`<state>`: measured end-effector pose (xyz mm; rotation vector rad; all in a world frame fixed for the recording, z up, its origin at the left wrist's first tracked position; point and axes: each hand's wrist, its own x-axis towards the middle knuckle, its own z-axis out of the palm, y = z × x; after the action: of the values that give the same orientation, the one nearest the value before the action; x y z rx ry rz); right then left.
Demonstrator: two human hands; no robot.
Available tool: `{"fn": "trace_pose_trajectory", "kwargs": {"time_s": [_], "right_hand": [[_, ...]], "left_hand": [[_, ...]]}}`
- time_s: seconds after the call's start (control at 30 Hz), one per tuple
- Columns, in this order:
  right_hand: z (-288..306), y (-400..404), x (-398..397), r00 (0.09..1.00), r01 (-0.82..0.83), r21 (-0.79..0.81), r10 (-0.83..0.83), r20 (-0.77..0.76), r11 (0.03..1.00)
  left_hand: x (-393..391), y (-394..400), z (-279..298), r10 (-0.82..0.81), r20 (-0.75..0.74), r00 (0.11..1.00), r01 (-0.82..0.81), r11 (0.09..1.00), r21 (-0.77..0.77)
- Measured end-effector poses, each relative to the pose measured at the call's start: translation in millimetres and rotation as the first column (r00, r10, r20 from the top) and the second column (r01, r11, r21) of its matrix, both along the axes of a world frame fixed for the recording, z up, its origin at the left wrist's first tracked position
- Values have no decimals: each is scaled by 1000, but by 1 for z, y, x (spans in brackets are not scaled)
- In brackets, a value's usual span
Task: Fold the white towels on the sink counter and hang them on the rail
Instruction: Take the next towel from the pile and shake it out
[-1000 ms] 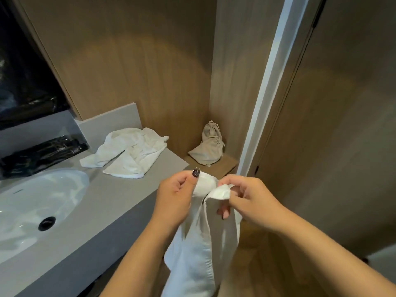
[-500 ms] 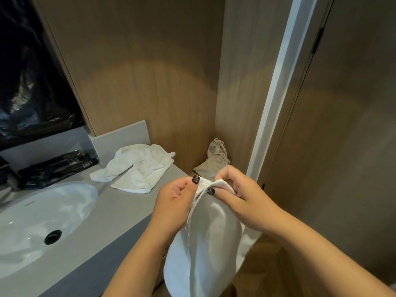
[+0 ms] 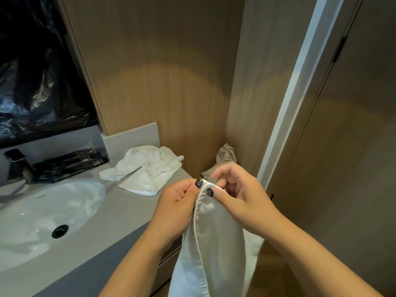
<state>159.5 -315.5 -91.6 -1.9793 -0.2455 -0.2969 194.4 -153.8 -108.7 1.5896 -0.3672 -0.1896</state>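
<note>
Left hand (image 3: pixel 175 205) and right hand (image 3: pixel 240 196) raised together, thumbs and curled fingers pinching top corners of hanging white towel (image 3: pixel 214 243).

No readable text, label, brand, number or sign in view. Flat black glossy packets (image 3: pixel 70 166) at back of grey tabletop (image 3: pixel 120 213), beside white oval sink basin (image 3: pixel 42 219), carry small pale print marks, too small and blurred to read. Faint small mark on basin rim near back edge, not legible. White towels, wood wall panels, beige drawstring cloth bag (image 3: pixel 225 156): no writing visible.
</note>
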Motion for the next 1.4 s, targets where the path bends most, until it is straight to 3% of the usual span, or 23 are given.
{"fn": "trace_pose_trajectory", "kwargs": {"time_s": [0.37,0.57,0.67,0.77,0.87,1.0,1.1,1.17,1.3,1.4], "right_hand": [[-9,13,24,987,119,100,-129,99,988],[-4,6,35,999,-5,-235,13,33,972],[-10,8,35,989,50,-312,-5,145,949],[-9,9,36,958,126,-272,-46,282,954],[-1,0,40,949,140,-192,-77,305,971],[14,-15,46,958,126,-134,-86,275,983],[25,-27,51,946,164,-125,-120,300,979],[30,-36,53,939,199,-147,-145,312,969],[38,-46,56,903,290,-167,-211,374,942],[50,-46,58,867,341,-166,-241,435,925]], "left_hand": [[10,15,4,-37,150,988,25,996,81],[9,23,-4,-15,195,981,-31,972,233],[8,18,-5,42,257,966,-99,971,217],[13,14,-8,147,314,938,-191,975,113],[19,10,-20,211,375,903,-255,964,72],[26,-5,-45,176,461,870,-282,944,173],[32,-15,-59,106,398,911,-241,921,307],[33,-17,-60,176,376,910,-286,922,261],[30,-17,-40,333,384,861,-369,929,21],[28,-21,-23,307,420,854,-365,929,63]]}}
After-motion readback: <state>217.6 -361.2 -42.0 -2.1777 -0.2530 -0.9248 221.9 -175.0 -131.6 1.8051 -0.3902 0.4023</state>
